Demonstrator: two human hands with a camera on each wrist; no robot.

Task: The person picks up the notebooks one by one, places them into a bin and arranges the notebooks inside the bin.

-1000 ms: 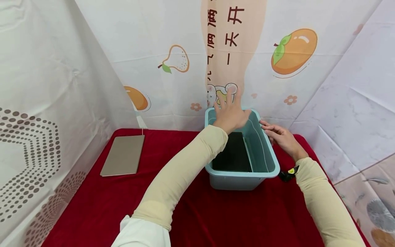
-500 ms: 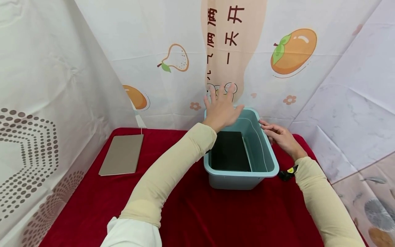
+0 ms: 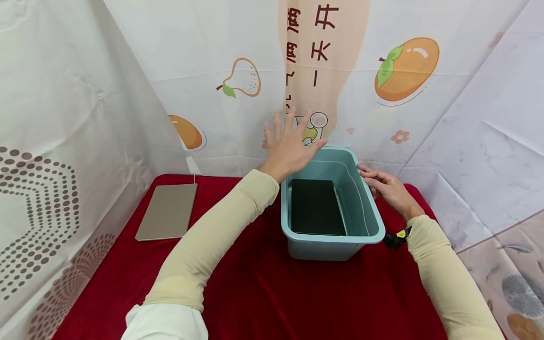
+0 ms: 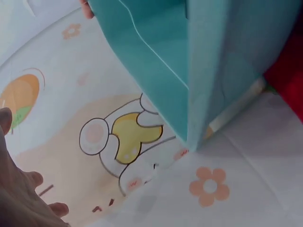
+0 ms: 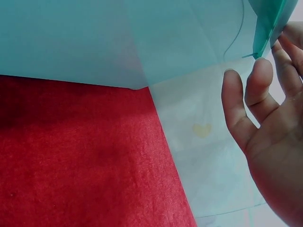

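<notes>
A light blue plastic bin (image 3: 331,239) stands on the red-covered table, with a flat black rectangular object (image 3: 318,208) lying inside along its left side. My left hand (image 3: 285,148) hovers over the bin's back left corner, fingers spread and holding nothing; in the left wrist view part of that hand (image 4: 23,189) shows apart from the bin's rim (image 4: 201,71). At the right rim, near the back, my right hand (image 3: 388,189) holds the edge with its fingertips. The right wrist view shows the hand (image 5: 279,137) with fingertips at the rim and two fingers loosely bent below.
A flat grey-beige rectangular object (image 3: 167,211), like a closed notebook or laptop, lies on the red cloth (image 3: 255,288) at the left. Printed white curtain (image 3: 191,56) hangs right behind the table and along both sides. A dark wrist strap (image 3: 396,238) sits on the right wrist.
My left hand has moved leftward from above the bin toward its back left corner, uncovering more of the black object. The right hand has stayed at the rim.
</notes>
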